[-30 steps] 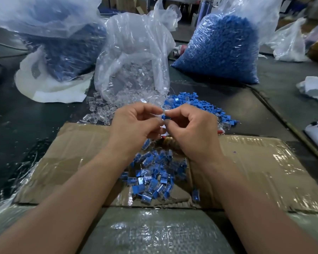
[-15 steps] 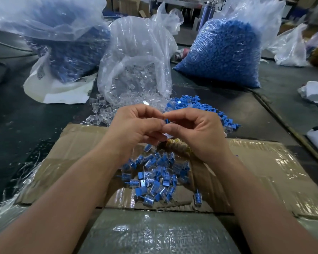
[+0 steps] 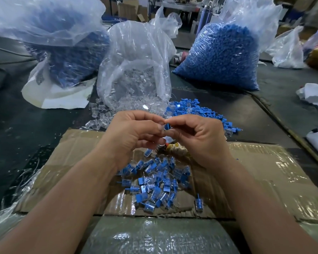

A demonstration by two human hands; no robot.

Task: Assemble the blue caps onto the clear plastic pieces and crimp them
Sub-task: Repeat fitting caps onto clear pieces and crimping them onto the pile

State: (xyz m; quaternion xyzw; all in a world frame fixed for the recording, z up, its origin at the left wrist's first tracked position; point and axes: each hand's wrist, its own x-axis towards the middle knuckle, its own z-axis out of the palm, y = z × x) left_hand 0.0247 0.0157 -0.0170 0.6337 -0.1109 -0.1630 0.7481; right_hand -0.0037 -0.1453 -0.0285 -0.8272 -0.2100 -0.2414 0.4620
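Since a moment ago the hands are only dipping slightly. The left hand [image 3: 134, 132] and right hand [image 3: 196, 136] are both pinching one blue cap [image 3: 167, 127] above the cardboard [image 3: 264, 171]. If it is going in crooked, it is likely risking a jam or a slip into the finished pile [image 3: 154, 180] below.

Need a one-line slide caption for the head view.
Left hand and right hand pinch a blue cap over the pile of assembled pieces on cardboard.

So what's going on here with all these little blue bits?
A person's left hand and right hand pinch a blue cap between them above the cardboard. A pile of capped pieces lies beneath. Loose clear pieces and spare caps wait beyond, beside full bags.
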